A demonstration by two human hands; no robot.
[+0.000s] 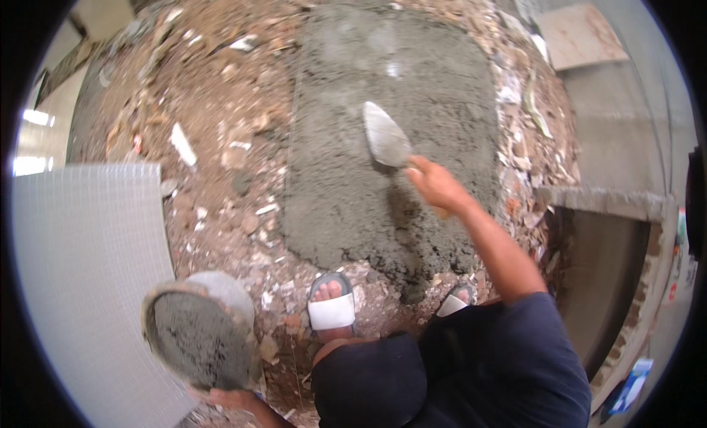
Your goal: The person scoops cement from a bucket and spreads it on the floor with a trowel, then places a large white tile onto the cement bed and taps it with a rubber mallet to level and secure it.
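My right hand point(440, 186) is closed round the handle of a pointing trowel point(384, 135), its pale metal blade aimed away from me over a bed of wet grey mortar point(339, 185). The blade's shadow falls on the mortar just below it. At the lower left, a bucket point(221, 286) filled with wet mortar point(195, 336) tilts so its mouth faces up. My left hand point(230, 398) grips the bucket's near rim; most of its fingers are hidden.
Rubble and broken tile pieces point(183, 144) surround the mortar bed. A white tiled slab point(88, 281) lies left of the bucket. On the right stand a concrete ledge point(607, 202) and a marbled tile point(582, 37). My sandalled feet point(331, 310) are at the bed's near edge.
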